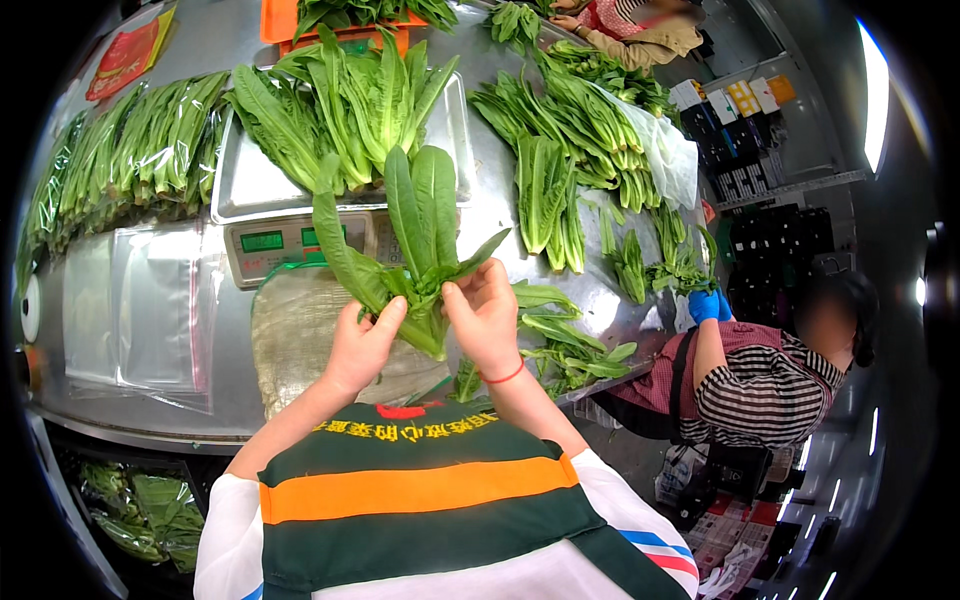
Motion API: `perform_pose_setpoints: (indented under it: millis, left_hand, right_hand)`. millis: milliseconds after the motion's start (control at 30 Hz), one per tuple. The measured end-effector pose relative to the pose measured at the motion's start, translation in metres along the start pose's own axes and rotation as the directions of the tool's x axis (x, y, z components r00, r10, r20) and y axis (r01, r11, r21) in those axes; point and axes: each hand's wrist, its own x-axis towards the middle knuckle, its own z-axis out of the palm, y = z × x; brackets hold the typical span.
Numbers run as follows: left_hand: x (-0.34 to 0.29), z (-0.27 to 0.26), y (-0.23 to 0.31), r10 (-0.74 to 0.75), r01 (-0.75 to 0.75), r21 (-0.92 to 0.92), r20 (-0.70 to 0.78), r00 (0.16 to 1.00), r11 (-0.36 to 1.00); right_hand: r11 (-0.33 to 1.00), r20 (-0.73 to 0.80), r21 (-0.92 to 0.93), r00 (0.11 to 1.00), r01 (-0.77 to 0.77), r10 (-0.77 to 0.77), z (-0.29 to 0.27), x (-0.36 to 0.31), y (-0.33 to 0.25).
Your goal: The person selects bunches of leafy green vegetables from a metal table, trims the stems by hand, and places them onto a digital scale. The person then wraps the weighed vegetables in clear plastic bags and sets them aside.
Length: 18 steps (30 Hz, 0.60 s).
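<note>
One metal bench (492, 195) runs across the scene, with bagged greens (150, 150) at its far left and, right of them, a metal tray (246, 192) of leafy heads (350, 115). Nearer are a woven sack (295, 340) and a scale (262, 260). Over the sack, a leafy bunch (432, 210) is held, base toward the near side: the left hand (362, 345) pinches its left leaves low down, the right hand (483, 318) pinches its right ones

Leafy green vegetable (435, 205), long leaves splayed, between the fingers (490, 290)
</note>
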Motion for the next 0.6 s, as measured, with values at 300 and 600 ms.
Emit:
perform_pose_setpoints:
  millis: [300, 600]
  left_hand:
    - [-0.002, 0.005, 0.005, -0.005, -0.001, -0.14, -0.047, 0.999, 0.99]
    - [-0.003, 0.004, 0.005, 0.069, -0.069, -0.026, 0.006, 0.998, 0.997]
  right_hand:
    - [0.996, -0.002, 0.071, 0.998, -0.06, 0.06, -0.009, 0.001, 0.001]
    - [0.552, 0.436, -0.554, 0.782, 0.623, -0.445, -0.01, 0.009, -0.023]
